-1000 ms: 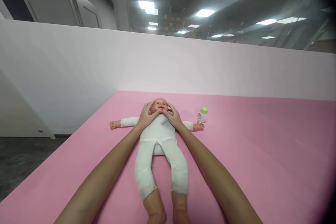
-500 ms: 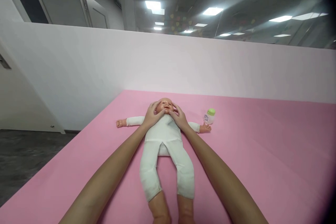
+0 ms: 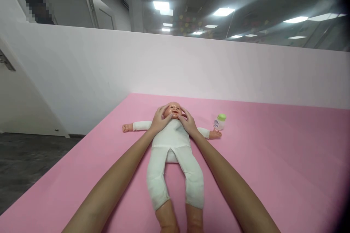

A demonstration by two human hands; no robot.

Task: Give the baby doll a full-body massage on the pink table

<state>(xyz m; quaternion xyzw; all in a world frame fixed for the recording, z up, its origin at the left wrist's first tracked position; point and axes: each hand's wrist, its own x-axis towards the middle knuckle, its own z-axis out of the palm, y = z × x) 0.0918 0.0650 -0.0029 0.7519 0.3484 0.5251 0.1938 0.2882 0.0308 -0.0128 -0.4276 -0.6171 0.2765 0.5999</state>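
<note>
A baby doll [image 3: 171, 134] with a white cloth body and hard plastic head, hands and legs lies on its back, arms spread out sideways. My left hand [image 3: 160, 119] cups one side of the doll's head, its thumb beside the chin. Against the other side of the head rests my right hand [image 3: 188, 120], curved the same way, with its thumb near the mouth. The fingertips of both hands curl around the head and are partly hidden. Close to the doll's hand at the right stands a small clear bottle [image 3: 219, 122] with a green cap.
The doll lies on a pink padded table [image 3: 262, 167]. A white partition [image 3: 218, 69] rises along the back and left. Dark floor [image 3: 24, 164] and a white door [image 3: 30, 105] are at the left. Part of a person [image 3: 41, 11] appears blurred at the upper left.
Both hands keep their hold around the doll's head, with hardly any movement. The view has shifted slightly, and a blurred person has appeared at the upper left.
</note>
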